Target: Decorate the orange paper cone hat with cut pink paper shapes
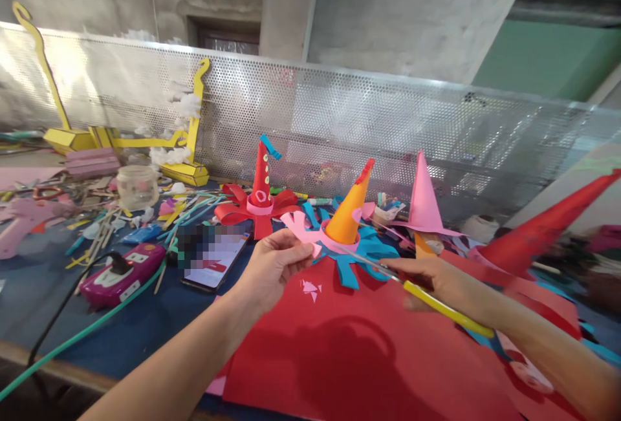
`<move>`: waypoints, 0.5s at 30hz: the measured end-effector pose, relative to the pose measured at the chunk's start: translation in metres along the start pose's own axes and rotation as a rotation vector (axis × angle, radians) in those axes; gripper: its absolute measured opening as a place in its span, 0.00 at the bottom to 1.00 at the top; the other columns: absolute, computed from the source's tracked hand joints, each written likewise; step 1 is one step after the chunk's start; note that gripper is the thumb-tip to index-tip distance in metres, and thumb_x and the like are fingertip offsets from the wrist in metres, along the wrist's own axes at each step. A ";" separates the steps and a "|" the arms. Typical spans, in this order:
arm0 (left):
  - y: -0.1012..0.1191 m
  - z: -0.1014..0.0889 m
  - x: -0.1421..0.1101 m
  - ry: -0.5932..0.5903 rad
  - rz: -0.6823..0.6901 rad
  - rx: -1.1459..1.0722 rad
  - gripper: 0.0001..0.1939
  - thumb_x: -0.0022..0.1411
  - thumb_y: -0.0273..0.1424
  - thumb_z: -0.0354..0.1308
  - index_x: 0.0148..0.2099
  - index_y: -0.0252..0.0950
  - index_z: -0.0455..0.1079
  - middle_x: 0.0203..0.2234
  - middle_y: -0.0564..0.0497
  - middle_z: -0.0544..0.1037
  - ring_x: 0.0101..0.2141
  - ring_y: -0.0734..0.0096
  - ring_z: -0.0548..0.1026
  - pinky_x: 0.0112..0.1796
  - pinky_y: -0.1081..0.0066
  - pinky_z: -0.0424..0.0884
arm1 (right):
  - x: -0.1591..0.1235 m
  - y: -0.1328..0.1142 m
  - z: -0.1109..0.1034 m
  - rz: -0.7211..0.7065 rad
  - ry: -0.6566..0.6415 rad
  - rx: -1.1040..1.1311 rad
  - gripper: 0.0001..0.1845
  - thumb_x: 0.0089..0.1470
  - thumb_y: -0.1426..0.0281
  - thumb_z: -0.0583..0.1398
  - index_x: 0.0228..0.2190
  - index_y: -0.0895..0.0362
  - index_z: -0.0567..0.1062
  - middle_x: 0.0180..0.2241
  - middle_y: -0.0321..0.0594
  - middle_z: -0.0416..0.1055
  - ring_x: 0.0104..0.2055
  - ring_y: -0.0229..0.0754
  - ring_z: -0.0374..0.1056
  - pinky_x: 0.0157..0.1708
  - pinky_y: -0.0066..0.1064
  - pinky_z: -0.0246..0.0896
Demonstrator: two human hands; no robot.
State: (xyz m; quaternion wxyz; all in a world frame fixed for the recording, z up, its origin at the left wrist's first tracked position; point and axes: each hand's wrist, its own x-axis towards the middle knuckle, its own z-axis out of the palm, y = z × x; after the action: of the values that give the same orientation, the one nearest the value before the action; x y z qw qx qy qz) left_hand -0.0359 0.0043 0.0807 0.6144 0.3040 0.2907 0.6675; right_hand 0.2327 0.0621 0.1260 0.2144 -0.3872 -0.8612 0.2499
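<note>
My left hand [274,262] is closed on a small pink paper piece [301,232], pinched between thumb and fingers. Yellow-handled scissors [436,308] are in my right hand [439,279], their blades pointing left toward the pink paper; I cannot tell whether they touch it. Just behind the blades stands an orange paper cone [345,214] with a pink ring and blue paper strips spreading from its base. Beneath both hands lies a large red sheet [378,350], with tiny pink paper scraps [310,288] on it.
A red cone [261,178] and a pink cone hat [425,198] stand behind. Another long red cone [538,230] leans at right. On the left are a phone [218,262], a purple power strip [123,275], a cable, a jar [137,187] and a pink glue gun [24,220].
</note>
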 end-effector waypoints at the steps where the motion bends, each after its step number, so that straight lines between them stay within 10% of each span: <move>1: 0.000 0.001 0.000 0.030 0.015 -0.012 0.11 0.42 0.23 0.69 0.24 0.33 0.67 0.20 0.53 0.77 0.23 0.79 0.73 0.29 0.77 0.69 | 0.001 -0.001 0.002 0.046 0.023 0.125 0.22 0.36 0.63 0.68 0.38 0.52 0.80 0.21 0.33 0.67 0.18 0.33 0.56 0.17 0.25 0.57; 6: -0.007 0.002 -0.001 0.090 0.008 0.014 0.11 0.44 0.24 0.68 0.27 0.34 0.67 0.24 0.51 0.79 0.26 0.77 0.75 0.29 0.77 0.67 | 0.013 -0.025 0.033 0.360 0.033 0.735 0.27 0.34 0.61 0.67 0.40 0.54 0.75 0.19 0.31 0.65 0.11 0.31 0.52 0.10 0.25 0.51; 15: -0.022 0.001 0.001 0.116 0.018 -0.007 0.11 0.41 0.23 0.69 0.26 0.31 0.68 0.22 0.50 0.78 0.27 0.74 0.76 0.30 0.74 0.66 | 0.043 -0.077 0.088 0.147 0.362 0.704 0.24 0.39 0.65 0.66 0.41 0.55 0.70 0.23 0.28 0.63 0.15 0.26 0.46 0.13 0.22 0.40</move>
State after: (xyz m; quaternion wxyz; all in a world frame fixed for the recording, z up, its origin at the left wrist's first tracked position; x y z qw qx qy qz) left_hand -0.0211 0.0072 0.0647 0.5914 0.2652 0.3210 0.6906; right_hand 0.1135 0.0274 0.1103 0.4636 -0.3885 -0.6414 0.4720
